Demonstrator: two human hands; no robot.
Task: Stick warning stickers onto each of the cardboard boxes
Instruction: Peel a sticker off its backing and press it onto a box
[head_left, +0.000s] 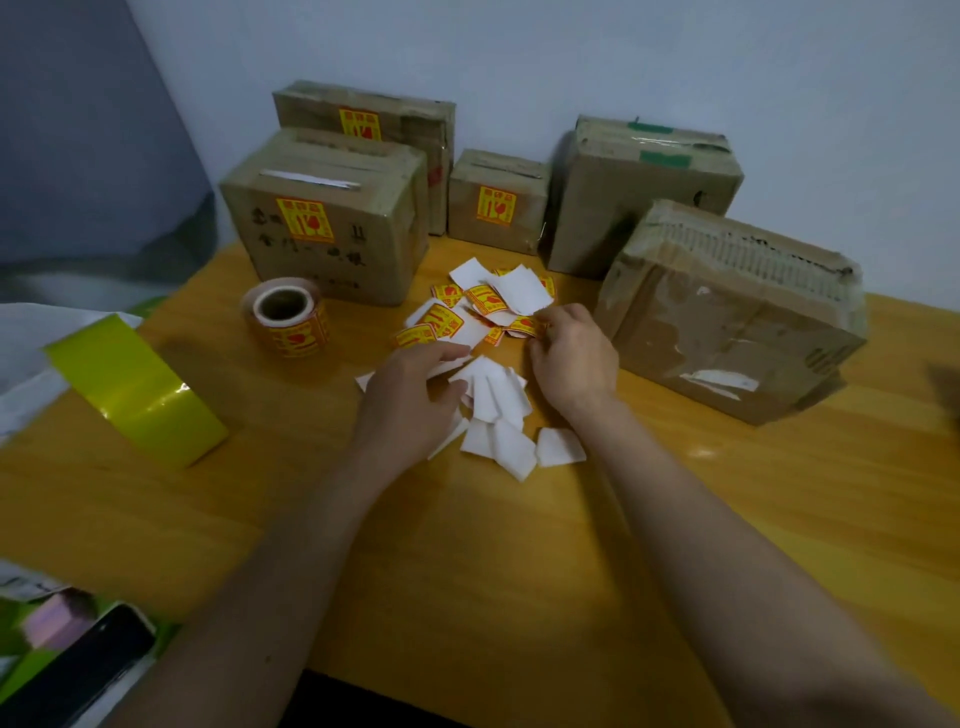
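Several cardboard boxes stand at the back of the wooden table (519, 571). Three carry a yellow-and-red warning sticker: the front left box (322, 218), the box behind it (363, 111) and the small middle box (496, 200). The tall right box (639, 192) and the nearer tilted box (727, 322) show no sticker. A loose pile of cut stickers (483, 306) lies mid-table, with white backing papers (498, 410) nearer me. My right hand (571, 358) pinches a sticker at the pile's edge. My left hand (410, 400) rests on backing papers, fingers spread.
A sticker roll (288, 317) stands left of the pile. A yellow-green tape roll (135, 389) lies further left. A dark phone (78, 670) and papers sit at the lower left corner. White wall runs behind the boxes.
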